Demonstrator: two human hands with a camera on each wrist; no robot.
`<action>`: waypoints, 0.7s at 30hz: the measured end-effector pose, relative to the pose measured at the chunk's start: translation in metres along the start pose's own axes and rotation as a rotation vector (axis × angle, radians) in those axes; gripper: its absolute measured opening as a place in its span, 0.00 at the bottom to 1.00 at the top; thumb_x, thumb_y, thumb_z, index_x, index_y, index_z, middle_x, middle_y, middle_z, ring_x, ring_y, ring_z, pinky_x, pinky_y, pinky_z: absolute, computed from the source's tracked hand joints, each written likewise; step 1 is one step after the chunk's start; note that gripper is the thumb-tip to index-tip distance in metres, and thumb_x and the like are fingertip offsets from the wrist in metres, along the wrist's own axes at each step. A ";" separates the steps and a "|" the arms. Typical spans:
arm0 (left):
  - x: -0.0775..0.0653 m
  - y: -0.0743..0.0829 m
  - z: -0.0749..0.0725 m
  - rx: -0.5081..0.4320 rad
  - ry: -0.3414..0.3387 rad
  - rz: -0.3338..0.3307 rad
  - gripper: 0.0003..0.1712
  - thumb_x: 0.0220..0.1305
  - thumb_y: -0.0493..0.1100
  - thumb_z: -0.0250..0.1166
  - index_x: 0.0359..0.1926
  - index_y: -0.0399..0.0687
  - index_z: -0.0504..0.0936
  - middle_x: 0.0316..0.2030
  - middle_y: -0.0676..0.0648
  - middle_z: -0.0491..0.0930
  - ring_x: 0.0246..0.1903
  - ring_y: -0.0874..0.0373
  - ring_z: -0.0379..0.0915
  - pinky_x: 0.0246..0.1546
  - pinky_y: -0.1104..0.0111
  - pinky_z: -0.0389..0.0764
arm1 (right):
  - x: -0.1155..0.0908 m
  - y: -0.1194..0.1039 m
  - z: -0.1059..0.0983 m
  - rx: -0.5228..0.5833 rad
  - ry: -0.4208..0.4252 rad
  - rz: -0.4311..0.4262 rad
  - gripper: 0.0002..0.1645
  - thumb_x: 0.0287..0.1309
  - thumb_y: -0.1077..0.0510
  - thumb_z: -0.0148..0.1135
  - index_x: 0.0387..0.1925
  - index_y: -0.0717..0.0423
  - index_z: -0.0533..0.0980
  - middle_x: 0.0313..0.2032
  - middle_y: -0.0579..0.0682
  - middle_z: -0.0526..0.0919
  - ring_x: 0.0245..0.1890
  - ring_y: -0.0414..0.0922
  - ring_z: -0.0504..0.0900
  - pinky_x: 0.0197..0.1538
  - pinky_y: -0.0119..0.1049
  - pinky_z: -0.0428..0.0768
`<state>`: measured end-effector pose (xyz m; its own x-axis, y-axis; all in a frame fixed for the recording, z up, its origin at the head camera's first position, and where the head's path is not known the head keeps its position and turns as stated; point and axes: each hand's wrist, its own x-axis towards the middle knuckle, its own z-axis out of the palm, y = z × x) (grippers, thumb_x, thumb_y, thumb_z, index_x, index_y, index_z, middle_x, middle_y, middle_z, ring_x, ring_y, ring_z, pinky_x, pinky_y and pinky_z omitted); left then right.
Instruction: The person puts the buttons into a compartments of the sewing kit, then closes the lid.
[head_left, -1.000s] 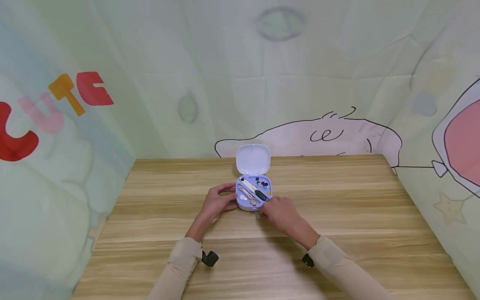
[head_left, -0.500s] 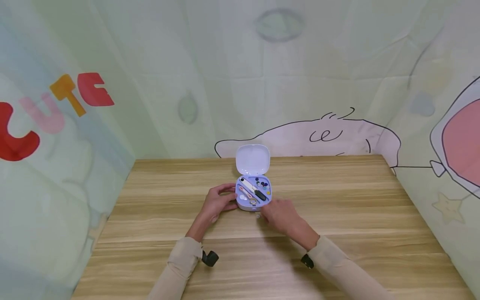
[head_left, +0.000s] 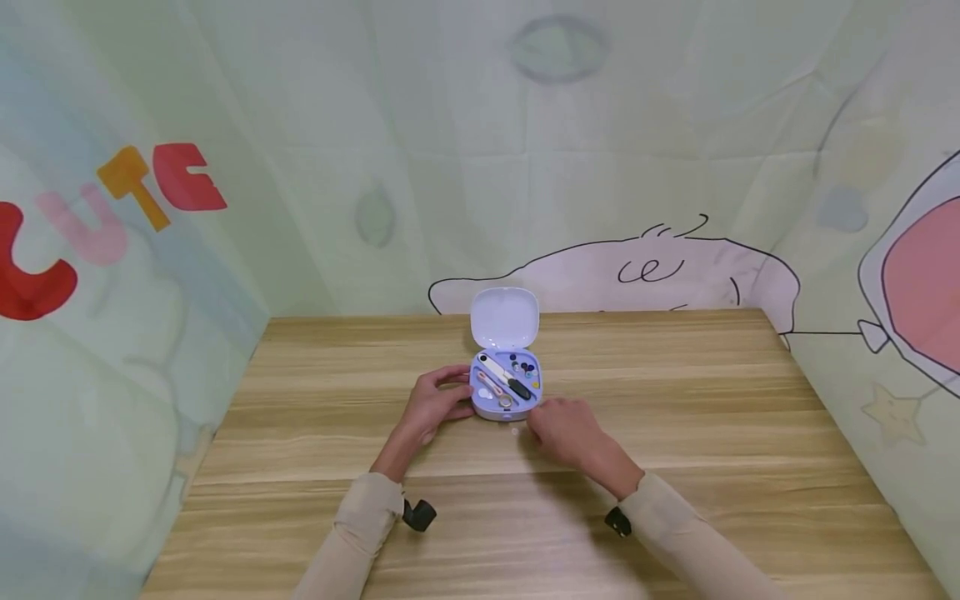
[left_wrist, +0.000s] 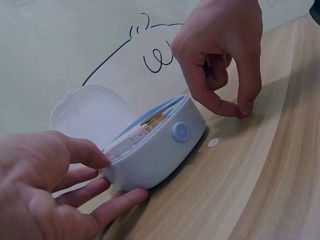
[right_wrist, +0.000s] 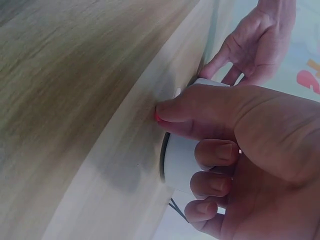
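An open light-blue sewing box (head_left: 495, 414) stands on the table, its lid (head_left: 505, 317) raised at the back. Inside lie a white tool with a black handle (head_left: 517, 388), a pink-handled tool (head_left: 491, 383), several small buttons (head_left: 527, 367) and a tape measure (left_wrist: 140, 134). My left hand (head_left: 435, 404) holds the box at its left side, fingertips on rim and wall. At the box's front right, my right hand (head_left: 566, 429) pinches a small red piece (left_wrist: 242, 116) between thumb and index finger, close to the tabletop; most of it is hidden. A white button (left_wrist: 214, 142) lies before the box.
The wood-grain table (head_left: 337, 350) ends at a back edge against a printed cloth backdrop (head_left: 337, 208). Cloth also hangs along the left and right sides. A black wrist camera (head_left: 420, 515) sits at the left sleeve, another (head_left: 618, 522) at the right.
My right hand has drawn slightly to the right, away from the box's front corner, uncovering more of that corner. The left hand and the box keep their places.
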<state>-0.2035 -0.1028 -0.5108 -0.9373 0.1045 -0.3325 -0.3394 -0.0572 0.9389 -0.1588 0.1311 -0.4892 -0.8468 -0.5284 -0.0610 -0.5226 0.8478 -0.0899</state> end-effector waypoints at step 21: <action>0.000 -0.002 0.000 0.003 0.004 0.010 0.25 0.68 0.27 0.65 0.65 0.37 0.79 0.57 0.35 0.75 0.43 0.49 0.83 0.45 0.57 0.91 | 0.002 0.005 -0.019 0.090 -0.184 -0.013 0.17 0.57 0.64 0.67 0.18 0.42 0.75 0.21 0.40 0.73 0.25 0.42 0.72 0.21 0.38 0.74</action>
<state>-0.2032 -0.1030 -0.5129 -0.9410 0.0996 -0.3235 -0.3298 -0.0549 0.9425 -0.1650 0.1345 -0.4708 -0.8031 -0.5459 -0.2388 -0.5157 0.8376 -0.1802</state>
